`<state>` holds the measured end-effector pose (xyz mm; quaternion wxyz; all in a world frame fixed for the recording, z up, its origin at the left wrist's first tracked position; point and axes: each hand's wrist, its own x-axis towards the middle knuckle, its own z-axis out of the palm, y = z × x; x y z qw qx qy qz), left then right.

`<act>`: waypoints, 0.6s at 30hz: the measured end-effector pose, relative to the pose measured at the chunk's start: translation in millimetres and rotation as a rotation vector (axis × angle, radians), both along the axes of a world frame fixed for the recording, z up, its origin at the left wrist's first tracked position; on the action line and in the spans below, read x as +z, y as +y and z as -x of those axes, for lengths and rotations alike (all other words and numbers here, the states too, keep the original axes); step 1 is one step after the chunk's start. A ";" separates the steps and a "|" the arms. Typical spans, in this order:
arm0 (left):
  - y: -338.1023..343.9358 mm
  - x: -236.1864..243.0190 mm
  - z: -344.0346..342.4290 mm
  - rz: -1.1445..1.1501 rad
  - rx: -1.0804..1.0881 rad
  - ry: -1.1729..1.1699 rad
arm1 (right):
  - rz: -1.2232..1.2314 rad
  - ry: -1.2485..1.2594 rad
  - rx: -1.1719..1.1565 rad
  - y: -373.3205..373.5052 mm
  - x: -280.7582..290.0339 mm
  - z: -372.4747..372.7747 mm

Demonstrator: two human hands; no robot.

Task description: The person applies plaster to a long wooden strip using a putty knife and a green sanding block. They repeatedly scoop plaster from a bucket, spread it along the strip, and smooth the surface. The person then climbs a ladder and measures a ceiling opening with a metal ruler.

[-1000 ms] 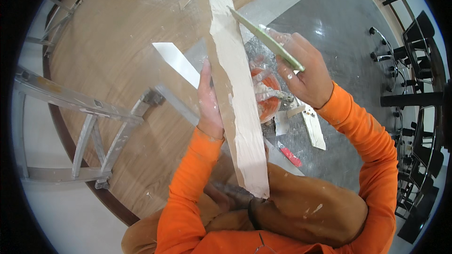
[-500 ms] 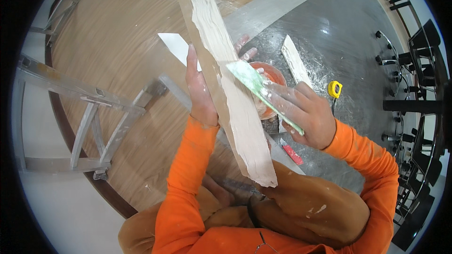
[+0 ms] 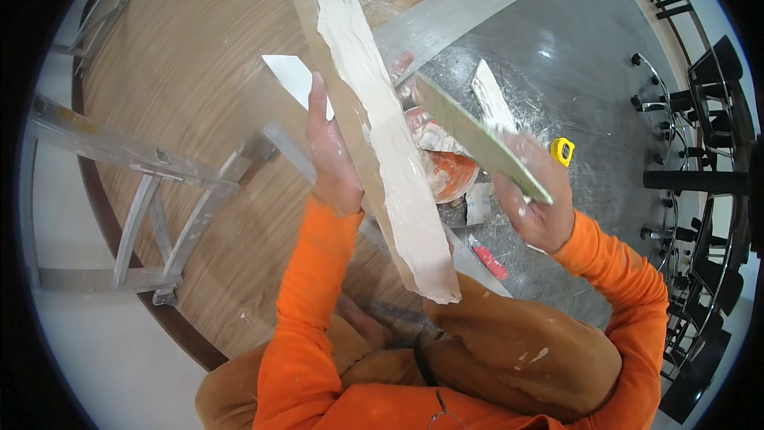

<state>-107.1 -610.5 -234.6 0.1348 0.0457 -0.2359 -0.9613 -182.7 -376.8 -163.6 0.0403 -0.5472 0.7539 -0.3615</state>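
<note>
A long brown strip, its upper face thickly coated with white paste, slants across the middle from the far edge to just above my knee. My left hand grips it from the left side, thumb up along the edge, fingertips showing beyond the far side. In my right hand is a flat green spreader, tilted and held off the strip to its right. Under the spreader, an orange bowl smeared with white paste stands on the floor, partly hidden by the strip.
Right of the bowl lie a paste-covered offcut, a yellow tape measure and a red utility knife. A white angled piece shows left of the strip. A metal ladder is at left, black chairs at right.
My right hand has lifted the green spreader off the coated strip, moving it right and turning it more on edge. The strip stays in my left hand, shifted slightly left.
</note>
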 end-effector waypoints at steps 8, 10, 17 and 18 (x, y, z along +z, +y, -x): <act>24.0 -15.3 2.0 -0.365 -0.084 -0.074 | 0.046 0.006 -0.099 -45.6 -7.1 28.4; 24.2 -15.4 -0.1 -0.373 -0.076 -0.079 | 0.071 0.011 -0.089 -51.0 -9.1 31.6; 21.9 -13.3 -0.9 -0.385 0.022 -0.089 | 0.045 -0.010 -0.094 -55.5 -14.3 21.5; 21.2 -12.4 -0.9 -0.377 0.036 -0.097 | 0.022 -0.006 -0.095 -54.5 -13.6 18.5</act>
